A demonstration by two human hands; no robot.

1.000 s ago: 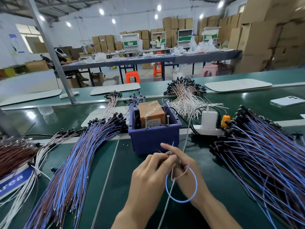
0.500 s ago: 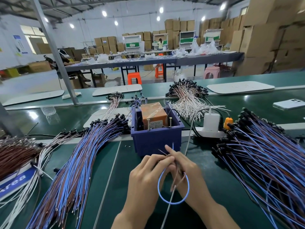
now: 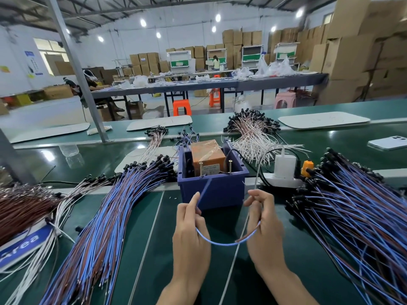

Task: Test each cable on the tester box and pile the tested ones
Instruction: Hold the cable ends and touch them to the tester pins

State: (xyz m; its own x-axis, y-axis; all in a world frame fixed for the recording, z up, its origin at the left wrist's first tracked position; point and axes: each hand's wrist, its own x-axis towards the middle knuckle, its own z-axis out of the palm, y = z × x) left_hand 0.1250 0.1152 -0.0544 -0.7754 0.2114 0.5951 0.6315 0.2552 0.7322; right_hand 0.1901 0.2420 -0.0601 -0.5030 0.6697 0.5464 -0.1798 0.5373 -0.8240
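The left hand [image 3: 189, 230] pinches one thin blue and brown cable [image 3: 220, 243] between thumb and fingers. The right hand [image 3: 265, 225] has its fingers curled round the other part of the same cable. That end is hidden inside the hand. The cable hangs in a low loop between the two hands, over the green table [image 3: 154, 249].

From the left hand a blue bit goes up to the front edge of the tester box [image 3: 211, 192], close to the left screw [image 3: 200, 171]. I cannot tell if it touches the screw. The tester box is a blue tub with an orange block [image 3: 208, 156] inside. It stands just behind the hands.

A white cord [image 3: 231, 267] runs down the table between the hands, right beside the right hand. Its top end goes to a white plug [image 3: 285, 166] next to the box.

A big left pile [image 3: 103, 216] of blue and brown cables lies near the left arm. A big right pile [image 3: 352, 216] lies near the right arm. White cables [image 3: 253, 139] lie behind the box. A phone [image 3: 389, 142] lies far off to the right.
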